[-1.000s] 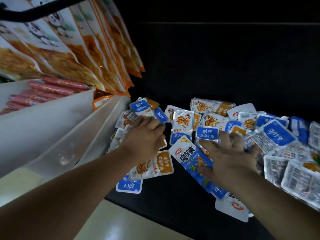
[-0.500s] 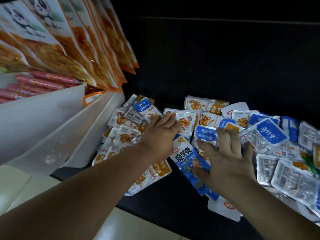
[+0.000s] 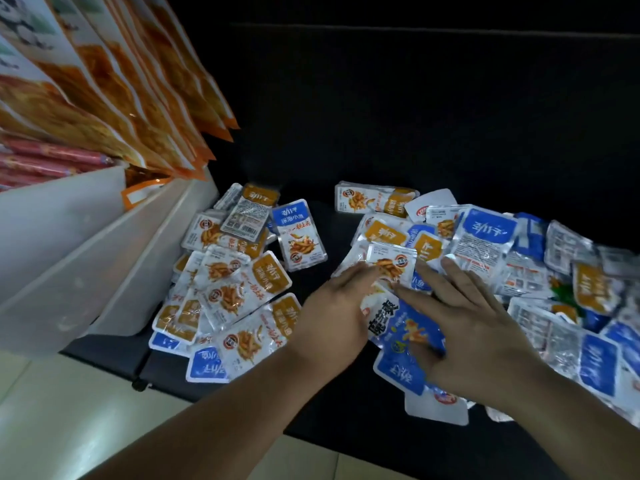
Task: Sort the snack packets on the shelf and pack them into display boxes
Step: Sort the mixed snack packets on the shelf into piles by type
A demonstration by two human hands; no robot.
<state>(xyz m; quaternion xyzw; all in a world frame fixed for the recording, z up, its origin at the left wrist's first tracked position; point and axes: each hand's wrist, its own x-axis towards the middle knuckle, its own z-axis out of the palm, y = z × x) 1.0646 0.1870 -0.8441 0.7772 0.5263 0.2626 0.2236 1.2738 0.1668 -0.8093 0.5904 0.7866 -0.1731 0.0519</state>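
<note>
The left hand lies flat with straight fingers, its tips touching a small orange-and-silver packet. The right hand is spread open just beside it, palm down over a long blue packet. Neither hand grips anything, and both look set to slide or hold packets rather than lift them. It seems the left is drawing the orange packet out of the mix while the right pins the blue ones so they do not follow. The snack packets lie loose on the black shelf in two heaps with a bare gap between. The left heap is mostly orange, which suggests it is the sorted side. The right heap is a jumble of blue, orange and silver backs. White boxes stand against the left heap, probably the display boxes, with no small packets visible in them yet. Red sausages lie behind the boxes and big orange bags hang above.
</note>
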